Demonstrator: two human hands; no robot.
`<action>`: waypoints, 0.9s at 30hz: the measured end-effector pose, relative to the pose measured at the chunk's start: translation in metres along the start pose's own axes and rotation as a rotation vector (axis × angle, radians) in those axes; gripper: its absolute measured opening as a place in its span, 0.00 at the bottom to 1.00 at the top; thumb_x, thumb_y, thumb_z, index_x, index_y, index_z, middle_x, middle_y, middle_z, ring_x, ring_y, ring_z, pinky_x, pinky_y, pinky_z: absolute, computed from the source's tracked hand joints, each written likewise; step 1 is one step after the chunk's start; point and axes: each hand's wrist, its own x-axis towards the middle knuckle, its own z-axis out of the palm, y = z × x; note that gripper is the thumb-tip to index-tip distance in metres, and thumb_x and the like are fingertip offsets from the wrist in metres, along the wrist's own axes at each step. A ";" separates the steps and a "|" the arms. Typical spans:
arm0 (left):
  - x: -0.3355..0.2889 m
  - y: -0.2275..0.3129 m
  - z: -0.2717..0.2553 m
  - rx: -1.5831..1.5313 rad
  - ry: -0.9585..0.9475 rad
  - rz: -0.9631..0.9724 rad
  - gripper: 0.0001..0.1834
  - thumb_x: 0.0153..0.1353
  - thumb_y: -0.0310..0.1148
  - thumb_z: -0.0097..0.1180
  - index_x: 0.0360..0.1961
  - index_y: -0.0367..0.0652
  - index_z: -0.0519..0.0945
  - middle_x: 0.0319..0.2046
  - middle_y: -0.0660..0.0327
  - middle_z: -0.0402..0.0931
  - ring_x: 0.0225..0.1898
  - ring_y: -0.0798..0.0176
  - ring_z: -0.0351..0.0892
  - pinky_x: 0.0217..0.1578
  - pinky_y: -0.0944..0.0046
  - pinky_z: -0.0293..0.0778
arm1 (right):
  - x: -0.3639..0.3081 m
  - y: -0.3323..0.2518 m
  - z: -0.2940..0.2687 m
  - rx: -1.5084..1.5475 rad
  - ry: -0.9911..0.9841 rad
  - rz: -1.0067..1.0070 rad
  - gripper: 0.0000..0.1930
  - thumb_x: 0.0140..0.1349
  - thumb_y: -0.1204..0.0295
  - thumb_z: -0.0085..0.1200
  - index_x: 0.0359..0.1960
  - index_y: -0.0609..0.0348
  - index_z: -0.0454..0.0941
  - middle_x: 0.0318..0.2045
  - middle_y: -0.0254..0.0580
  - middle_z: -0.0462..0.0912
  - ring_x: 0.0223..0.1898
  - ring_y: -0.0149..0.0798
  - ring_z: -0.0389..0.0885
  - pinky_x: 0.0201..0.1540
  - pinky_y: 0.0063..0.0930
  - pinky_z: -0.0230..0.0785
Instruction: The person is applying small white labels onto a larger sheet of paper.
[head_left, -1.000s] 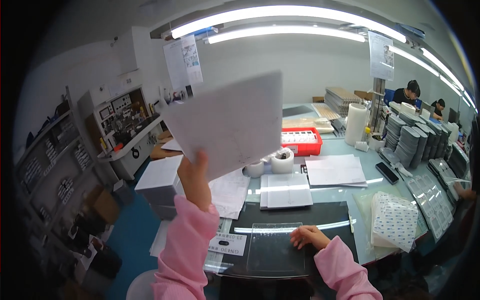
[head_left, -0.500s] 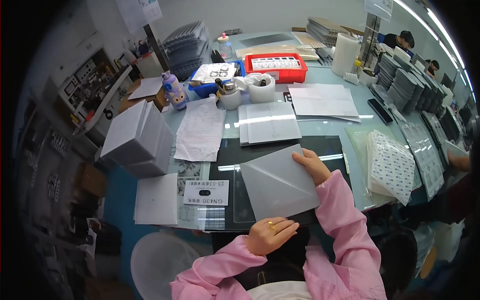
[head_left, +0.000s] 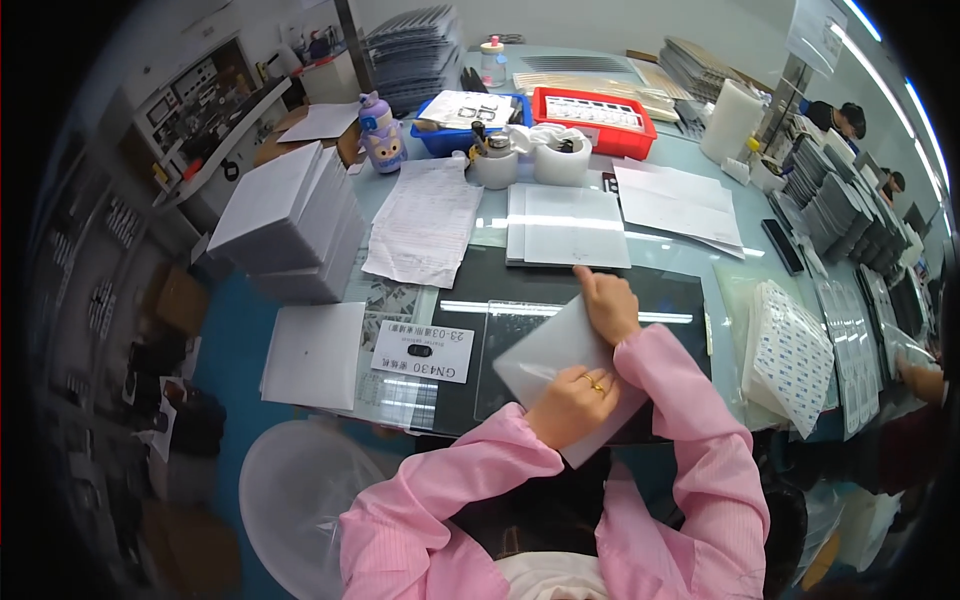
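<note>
A pale grey, translucent square sheet [head_left: 545, 345] tilts over the dark mat at the table's near edge. My right hand [head_left: 610, 308] grips it at its upper right side, thumb up along the edge and the other fingers mostly hidden. Across the sheet's face lies my left hand [head_left: 575, 408], a ring on one finger, its fingers curled together close to my right wrist. The left fingertips are hidden, so what they pinch, if anything, does not show. Beneath the sheet is a clear rectangular plate [head_left: 497, 335] on the black mat [head_left: 665, 300].
A sheet stack [head_left: 575, 228] lies beyond the mat. To the left are a tall block stack [head_left: 280, 215], a white pile [head_left: 312, 355] and a printed card [head_left: 423, 352]. Blue [head_left: 450, 140] and red [head_left: 637, 140] bins stand behind. A patterned sheet stack [head_left: 790, 350] is at right.
My left hand has moved up from the sheet's lower edge onto its face. The sheet has tilted and turned, and my right hand has shifted its grip. The view has shifted too.
</note>
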 end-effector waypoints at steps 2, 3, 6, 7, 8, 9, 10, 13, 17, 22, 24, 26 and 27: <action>0.005 -0.006 -0.010 -0.013 0.040 0.004 0.09 0.54 0.29 0.56 0.36 0.42 0.82 0.38 0.62 0.84 0.44 0.63 0.85 0.44 0.64 0.77 | 0.023 0.007 -0.002 -0.016 0.027 0.013 0.32 0.73 0.46 0.31 0.34 0.57 0.85 0.36 0.56 0.84 0.40 0.64 0.81 0.45 0.59 0.70; 0.005 -0.002 -0.020 -0.010 0.038 -0.006 0.09 0.54 0.29 0.56 0.36 0.42 0.82 0.38 0.62 0.84 0.44 0.63 0.85 0.44 0.64 0.77 | 0.034 0.007 -0.005 -0.036 0.036 0.000 0.31 0.74 0.48 0.31 0.36 0.56 0.85 0.37 0.55 0.84 0.40 0.63 0.81 0.45 0.59 0.71; 0.005 0.011 -0.054 -0.191 0.038 -0.035 0.09 0.54 0.28 0.58 0.37 0.41 0.82 0.39 0.60 0.84 0.43 0.60 0.84 0.47 0.60 0.78 | 0.082 0.041 0.006 -0.131 0.276 -0.274 0.23 0.74 0.58 0.33 0.45 0.57 0.81 0.35 0.56 0.84 0.39 0.63 0.81 0.45 0.58 0.72; -0.003 0.017 -0.064 -0.243 0.062 -0.043 0.09 0.53 0.27 0.59 0.37 0.40 0.82 0.39 0.59 0.84 0.43 0.60 0.84 0.47 0.60 0.79 | 0.097 0.055 0.004 -0.228 0.388 -0.390 0.20 0.74 0.62 0.34 0.49 0.58 0.80 0.34 0.57 0.84 0.39 0.63 0.81 0.45 0.57 0.72; -0.017 0.024 -0.077 -0.284 0.078 -0.067 0.10 0.53 0.27 0.60 0.38 0.40 0.82 0.39 0.59 0.84 0.43 0.59 0.84 0.47 0.59 0.79 | 0.112 0.053 -0.002 -0.358 0.362 -0.332 0.17 0.71 0.69 0.39 0.54 0.57 0.76 0.32 0.58 0.83 0.38 0.60 0.82 0.45 0.58 0.71; -0.029 0.036 -0.102 -0.283 0.041 -0.066 0.11 0.53 0.26 0.60 0.39 0.39 0.83 0.39 0.59 0.84 0.42 0.59 0.85 0.45 0.59 0.80 | 0.126 0.070 -0.014 -0.305 0.511 -0.318 0.17 0.66 0.75 0.42 0.55 0.59 0.76 0.31 0.57 0.82 0.36 0.57 0.81 0.43 0.55 0.72; -0.045 0.047 -0.130 -0.310 0.015 -0.046 0.12 0.53 0.25 0.60 0.41 0.41 0.84 0.39 0.59 0.84 0.40 0.62 0.85 0.43 0.62 0.81 | 0.147 0.119 -0.039 -0.413 0.647 -0.312 0.19 0.64 0.75 0.43 0.55 0.58 0.76 0.30 0.55 0.82 0.35 0.55 0.81 0.40 0.52 0.71; -0.142 0.051 -0.183 -0.008 0.120 -0.395 0.09 0.59 0.22 0.56 0.40 0.40 0.83 0.35 0.58 0.82 0.36 0.58 0.82 0.39 0.62 0.78 | 0.170 0.224 -0.139 0.236 0.788 0.249 0.24 0.77 0.57 0.33 0.34 0.56 0.80 0.14 0.42 0.72 0.15 0.46 0.70 0.19 0.45 0.63; -0.279 0.006 -0.281 0.833 0.130 -1.199 0.16 0.65 0.28 0.56 0.54 0.40 0.77 0.43 0.51 0.79 0.45 0.48 0.77 0.50 0.51 0.71 | 0.117 0.179 -0.126 1.791 -0.308 -0.455 0.29 0.77 0.48 0.32 0.18 0.48 0.67 0.13 0.33 0.71 0.15 0.35 0.70 0.20 0.29 0.61; -0.355 -0.007 -0.242 0.740 -1.225 -1.687 0.37 0.56 0.42 0.66 0.67 0.46 0.69 0.72 0.44 0.51 0.74 0.36 0.43 0.71 0.42 0.46 | 0.075 0.118 -0.055 2.015 -0.546 -0.710 0.34 0.77 0.46 0.20 0.19 0.47 0.71 0.15 0.27 0.72 0.18 0.28 0.71 0.27 0.28 0.58; -0.354 -0.004 -0.226 0.695 -0.827 -1.483 0.33 0.56 0.39 0.65 0.64 0.45 0.73 0.70 0.44 0.56 0.73 0.39 0.49 0.70 0.44 0.50 | 0.062 0.084 -0.028 2.083 -0.493 -0.543 0.38 0.75 0.43 0.17 0.13 0.46 0.69 0.10 0.27 0.66 0.14 0.29 0.66 0.26 0.26 0.56; -0.313 0.000 -0.207 0.354 -0.291 -1.297 0.26 0.58 0.32 0.62 0.60 0.41 0.77 0.65 0.44 0.66 0.67 0.41 0.62 0.66 0.45 0.58 | 0.045 0.047 -0.016 2.178 -0.375 -0.362 0.39 0.74 0.41 0.17 0.09 0.47 0.65 0.07 0.27 0.62 0.12 0.29 0.64 0.25 0.26 0.55; -0.257 -0.004 -0.199 0.082 -0.138 -1.295 0.23 0.60 0.28 0.58 0.58 0.38 0.78 0.62 0.44 0.70 0.64 0.42 0.70 0.64 0.46 0.63 | 0.039 0.036 -0.013 2.164 -0.371 -0.364 0.39 0.74 0.41 0.17 0.09 0.47 0.65 0.07 0.27 0.62 0.12 0.29 0.64 0.25 0.26 0.55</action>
